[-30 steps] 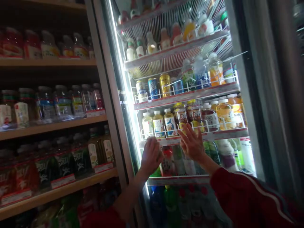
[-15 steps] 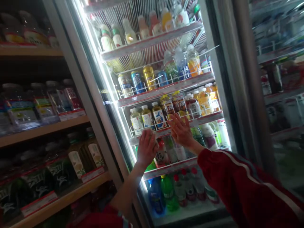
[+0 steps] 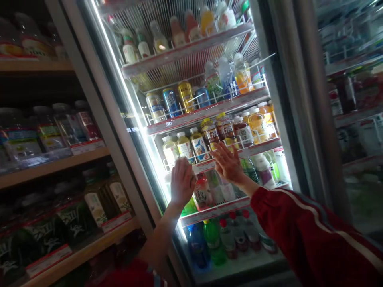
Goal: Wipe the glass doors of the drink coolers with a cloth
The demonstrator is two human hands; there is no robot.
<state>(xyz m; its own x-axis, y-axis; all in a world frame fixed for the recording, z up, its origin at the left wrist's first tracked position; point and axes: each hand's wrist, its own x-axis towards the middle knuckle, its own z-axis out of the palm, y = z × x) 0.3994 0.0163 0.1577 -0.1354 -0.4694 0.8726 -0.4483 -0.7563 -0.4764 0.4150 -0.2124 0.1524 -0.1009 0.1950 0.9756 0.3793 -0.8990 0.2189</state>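
Both hands have stayed at the same middle shelf over the last second, while the view has swung right, so the lit fridge (image 3: 89, 83) now sits further left in view. The left hand (image 3: 182, 181) has crept slightly upward, and its knuckles now reach the front edge of the shelf (image 3: 260, 146).

That left hand shows its back, with the fingers curled inward. Whether it has hold of anything cannot be told. The right hand (image 3: 228, 162) is spread flat with the palm facing the drinks and the fingers apart, and it holds nothing. Its fingertips lie over the shelf's front edge. Whether either hand touches a glass pane or the shelf itself is not clear.

Just above the left hand stand white-capped bottles (image 3: 184, 147) with yellow labels. Above the right hand's fingertips are brown bottles (image 3: 225, 128) with yellow caps, and beyond them orange bottles (image 3: 257, 123). Between the two hands and a little lower, a red-capped bottle (image 3: 203, 191) stands on the shelf beneath. Higher up is a row of cans (image 3: 171, 101). Below the wrists are green and blue bottles (image 3: 212, 239).

A red sleeve (image 3: 299, 227) with pale stripes covers the right arm. Well to the left of the left hand, wooden shelves (image 3: 60, 163) carry more bottles in dim light.
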